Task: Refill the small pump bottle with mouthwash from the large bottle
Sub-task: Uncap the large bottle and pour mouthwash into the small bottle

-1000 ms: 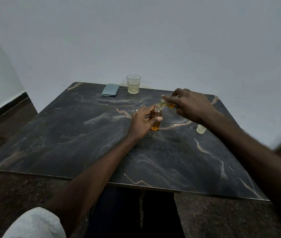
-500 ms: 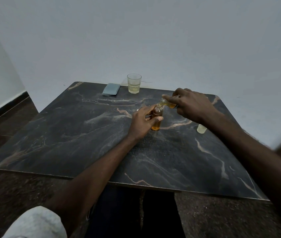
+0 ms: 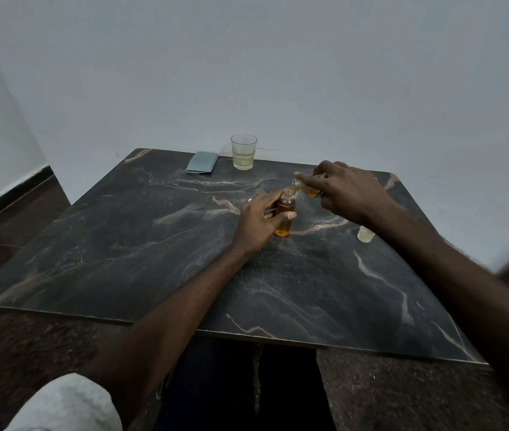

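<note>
Pour is mid-way here, I'd say. The small pump bottle point(image 3: 285, 217) stands upright around the middle of the surface point(image 3: 153, 259), a bit toward the far edge. The left hand point(image 3: 258, 223) has its fingers wrapped round the bottle to steady it. The right hand point(image 3: 348, 189) has its fingers curled round the large bottle point(image 3: 304, 188), tipped over with its mouth right at the small one's neck. Amber liquid looks well up the small bottle's body, so it's probably close to full. What's left, I reckon: stop pouring, stand the large one up, close both. A pale cap point(image 3: 365, 234) sits near the right edge; can't tell whose it is.
</note>
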The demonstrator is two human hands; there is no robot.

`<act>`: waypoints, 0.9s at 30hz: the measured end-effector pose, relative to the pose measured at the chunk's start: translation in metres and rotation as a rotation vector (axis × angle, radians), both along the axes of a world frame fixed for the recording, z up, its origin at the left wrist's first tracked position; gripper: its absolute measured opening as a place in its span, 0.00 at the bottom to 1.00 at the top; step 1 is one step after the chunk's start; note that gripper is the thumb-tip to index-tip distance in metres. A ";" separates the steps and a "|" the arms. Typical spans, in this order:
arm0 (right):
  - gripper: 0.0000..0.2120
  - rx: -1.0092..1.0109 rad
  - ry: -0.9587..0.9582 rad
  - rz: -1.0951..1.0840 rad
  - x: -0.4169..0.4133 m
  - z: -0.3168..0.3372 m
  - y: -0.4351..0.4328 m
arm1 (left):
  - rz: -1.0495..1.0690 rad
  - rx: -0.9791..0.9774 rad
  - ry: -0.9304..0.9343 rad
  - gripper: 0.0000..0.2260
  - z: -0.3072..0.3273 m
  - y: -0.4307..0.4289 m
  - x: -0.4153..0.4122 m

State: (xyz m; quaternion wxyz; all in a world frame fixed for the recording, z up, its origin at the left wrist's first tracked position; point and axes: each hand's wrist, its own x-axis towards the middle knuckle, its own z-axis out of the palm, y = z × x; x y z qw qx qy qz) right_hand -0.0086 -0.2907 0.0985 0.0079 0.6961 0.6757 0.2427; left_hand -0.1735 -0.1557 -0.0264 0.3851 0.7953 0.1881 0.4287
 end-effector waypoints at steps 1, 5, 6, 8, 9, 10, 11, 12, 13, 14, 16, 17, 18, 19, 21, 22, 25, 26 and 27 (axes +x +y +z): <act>0.33 0.001 0.000 0.001 0.000 0.000 0.000 | 0.000 -0.001 -0.002 0.28 0.000 0.000 0.000; 0.32 0.004 0.007 0.006 0.000 0.001 0.000 | 0.007 -0.009 -0.007 0.28 0.000 -0.001 0.000; 0.32 0.002 0.009 0.007 -0.001 0.001 0.000 | 0.011 -0.008 -0.007 0.28 0.001 -0.001 -0.001; 0.32 0.003 0.015 0.007 -0.001 0.000 0.001 | 0.011 -0.009 -0.008 0.28 0.001 -0.001 -0.001; 0.33 0.004 0.018 0.006 -0.001 -0.001 0.001 | 0.010 -0.010 -0.007 0.28 0.002 -0.001 -0.001; 0.33 0.006 0.020 0.004 -0.001 -0.001 0.000 | 0.008 -0.009 -0.005 0.28 0.002 -0.001 -0.001; 0.33 0.007 0.021 0.002 -0.001 -0.001 0.000 | 0.005 -0.009 -0.003 0.28 0.002 -0.002 -0.001; 0.33 0.006 0.022 0.000 0.000 -0.002 -0.001 | 0.003 -0.010 -0.002 0.28 0.003 -0.002 -0.002; 0.33 0.006 0.024 -0.001 0.000 -0.002 -0.001 | 0.002 -0.011 0.000 0.28 0.003 -0.002 -0.002; 0.34 0.006 0.028 -0.002 0.001 -0.003 -0.001 | 0.003 -0.011 0.000 0.28 0.003 -0.003 -0.002; 0.34 0.008 0.042 -0.004 0.002 -0.005 -0.001 | 0.004 -0.015 0.001 0.28 0.004 -0.003 -0.002; 0.34 0.006 0.052 -0.007 0.002 -0.006 -0.001 | 0.004 -0.016 0.002 0.28 0.004 -0.003 -0.002; 0.34 0.004 0.064 -0.014 0.002 -0.007 -0.002 | 0.004 -0.015 0.003 0.28 0.004 -0.003 -0.002; 0.35 0.003 0.078 -0.023 0.002 -0.007 -0.002 | 0.004 -0.012 0.005 0.28 0.005 -0.004 -0.003; 0.36 0.004 0.107 -0.038 0.000 -0.009 -0.003 | 0.007 -0.004 0.010 0.28 0.006 -0.004 -0.003; 0.36 0.003 0.120 -0.042 0.000 -0.010 -0.004 | 0.009 -0.003 0.013 0.28 0.006 -0.005 -0.004; 0.36 0.011 0.172 -0.044 0.000 -0.014 -0.005 | 0.018 -0.015 0.025 0.28 0.007 -0.006 -0.004; 0.36 0.022 0.206 -0.041 -0.001 -0.016 -0.005 | 0.016 -0.013 0.030 0.28 0.007 -0.006 -0.004; 0.36 0.033 0.246 -0.038 -0.001 -0.017 -0.006 | 0.014 -0.009 0.036 0.28 0.007 -0.006 -0.004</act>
